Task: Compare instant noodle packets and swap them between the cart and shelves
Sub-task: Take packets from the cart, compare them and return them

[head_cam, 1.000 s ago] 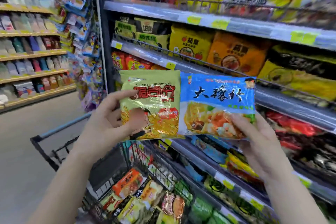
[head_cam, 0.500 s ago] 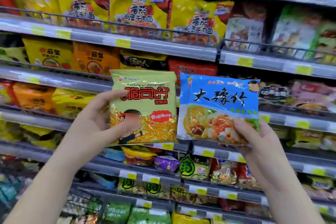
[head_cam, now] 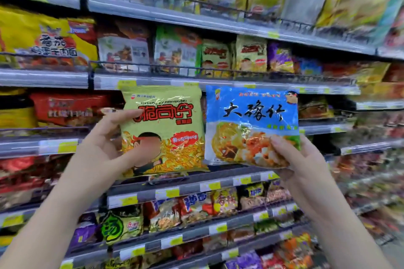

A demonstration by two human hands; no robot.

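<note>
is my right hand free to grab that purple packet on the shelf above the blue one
Probably not yet: the right hand grips the blue plastic noodle packet, so it is full. The purple plastic packet stands unobstructed behind a low wire rail.

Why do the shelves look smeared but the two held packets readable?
Head view: the shelves show likely motion blur and wide-lens bowing; the green noodle packet in the left hand and blue noodle packet in the right hand look sharper, with glare streaks.
</note>
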